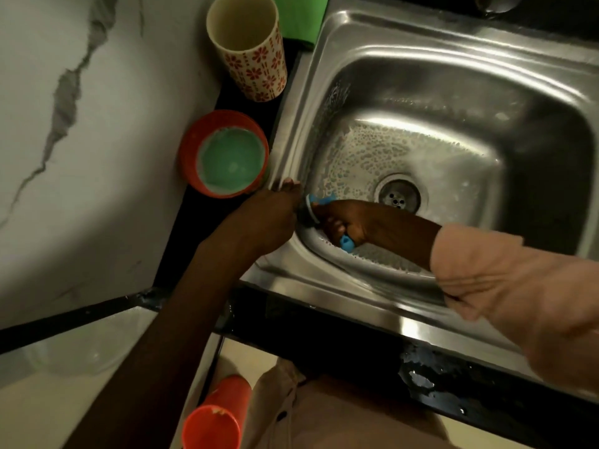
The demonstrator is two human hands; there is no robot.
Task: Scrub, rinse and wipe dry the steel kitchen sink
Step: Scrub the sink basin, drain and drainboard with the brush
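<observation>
The right hand is down inside the steel sink, fingers curled tight round a blue-handled scrub brush. The brush head is pressed against the basin's left wall near the front corner, and the blue end of the handle pokes out below the fist. A pale pink sleeve is pushed up on that forearm.

The left hand rests on the sink's left rim, fingertips hooked over the edge just beside the brush; it grips nothing but the rim, and how far the fingers curl I can't quite tell.

The sink is set into a dark counter, wet with droplets along its front. Soap foam beads over the basin floor around the drain strainer, and streaks run up the left wall.

On the counter left of the sink stands an orange tub filled with pale green soapy liquid, touching the rim. Behind it is a cream cup with red flowers, upright, seemingly empty. A green cloth lies beyond that. Lower down, near the person's legs, is an orange tumbler.
</observation>
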